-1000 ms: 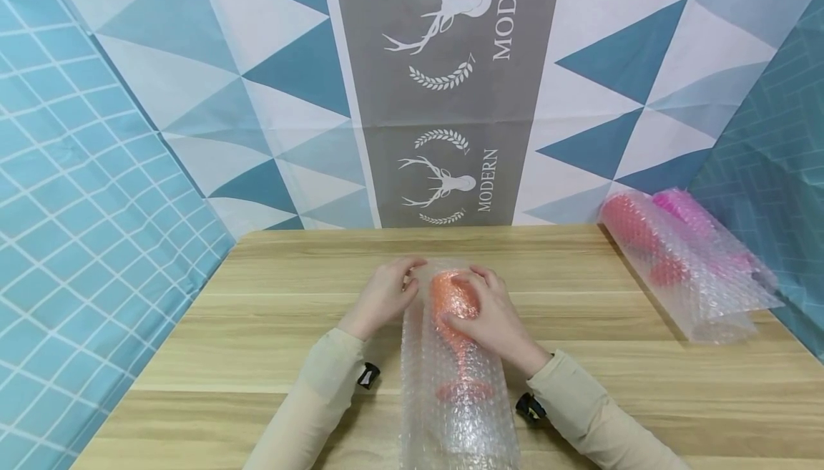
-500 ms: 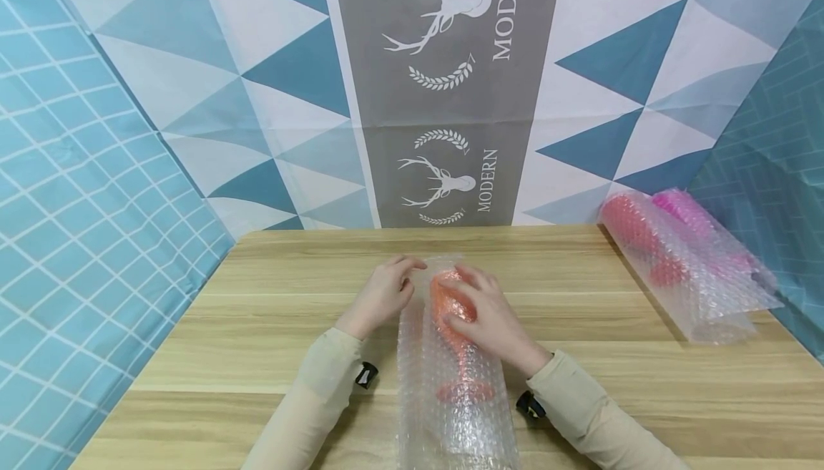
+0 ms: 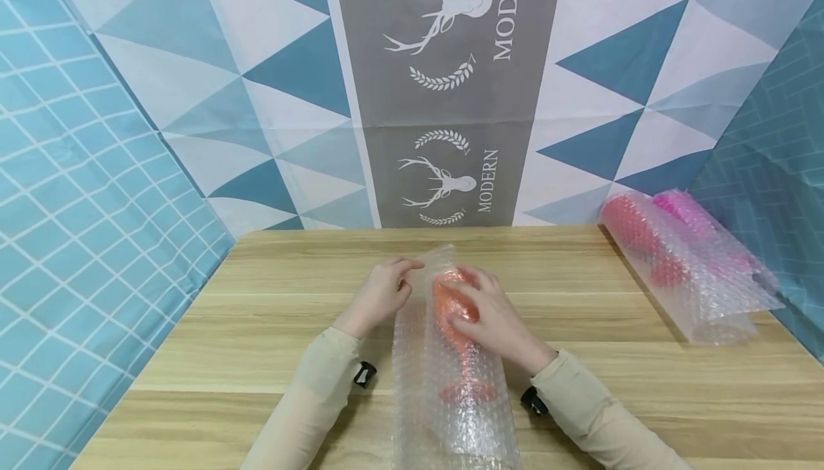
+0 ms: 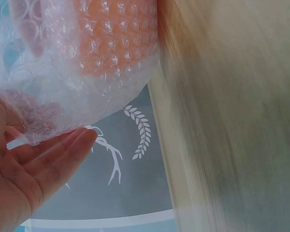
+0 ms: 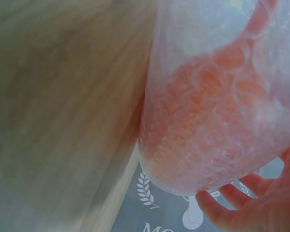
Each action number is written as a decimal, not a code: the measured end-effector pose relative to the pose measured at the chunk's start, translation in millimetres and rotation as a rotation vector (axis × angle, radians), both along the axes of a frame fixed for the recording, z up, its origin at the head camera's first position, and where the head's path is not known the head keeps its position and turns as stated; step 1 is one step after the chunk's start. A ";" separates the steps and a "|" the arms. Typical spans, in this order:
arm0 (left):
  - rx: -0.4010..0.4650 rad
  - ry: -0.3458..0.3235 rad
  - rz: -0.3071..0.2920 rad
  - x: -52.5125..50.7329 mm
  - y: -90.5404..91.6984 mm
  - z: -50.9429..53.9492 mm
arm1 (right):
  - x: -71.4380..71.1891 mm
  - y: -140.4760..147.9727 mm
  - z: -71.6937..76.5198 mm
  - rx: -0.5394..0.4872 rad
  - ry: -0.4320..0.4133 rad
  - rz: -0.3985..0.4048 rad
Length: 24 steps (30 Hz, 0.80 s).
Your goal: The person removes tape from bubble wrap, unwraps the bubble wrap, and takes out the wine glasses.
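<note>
While the right grip (image 3: 494, 316) curls round the wrapped bowl (image 3: 444, 312), the orange goblet (image 3: 465, 361) lies fore-and-aft beneath it on the desk (image 3: 257, 341), mouth away, reddish foot (image 3: 468, 391) nearer, glossy through clear bubble wrap (image 3: 410, 405) pinched by the left grip (image 3: 378, 295).

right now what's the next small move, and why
Probably fold the bubble wrap rightward over the orange goblet: the wrap's left side spreads past the goblet, the left hand holds it, and the right hand curls over the goblet.

Sideways white "MODERN" (image 3: 488, 180) and, higher up, a cut-off "MODER" (image 3: 506, 8), both on the grey backdrop panel (image 3: 444, 111)
</note>
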<state>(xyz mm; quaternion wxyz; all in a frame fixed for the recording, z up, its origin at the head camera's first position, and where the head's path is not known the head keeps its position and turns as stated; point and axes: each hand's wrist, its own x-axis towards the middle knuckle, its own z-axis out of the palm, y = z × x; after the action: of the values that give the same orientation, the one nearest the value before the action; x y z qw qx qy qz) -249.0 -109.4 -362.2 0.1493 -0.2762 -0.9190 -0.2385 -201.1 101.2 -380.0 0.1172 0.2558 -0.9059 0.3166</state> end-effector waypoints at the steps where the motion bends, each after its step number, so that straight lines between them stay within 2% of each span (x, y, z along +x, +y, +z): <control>1: 0.002 -0.002 0.002 -0.1 -0.2 -0.1 | -0.3 0.5 0.1 0.000 0.000 0.003; 19: 0.054 -0.065 0.015 0.1 -4.8 1.9 | -1.5 7.3 1.8 0.014 -0.007 -0.008; 24: 0.055 -0.063 0.017 1.0 -5.0 3.8 | -2.8 7.5 2.1 0.022 0.020 -0.002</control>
<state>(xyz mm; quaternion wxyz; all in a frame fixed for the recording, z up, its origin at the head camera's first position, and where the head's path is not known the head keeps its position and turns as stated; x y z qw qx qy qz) -248.1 -114.4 -358.4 0.1299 -0.2563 -0.9187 -0.2711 -203.8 108.7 -377.9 0.1239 0.2595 -0.9083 0.3038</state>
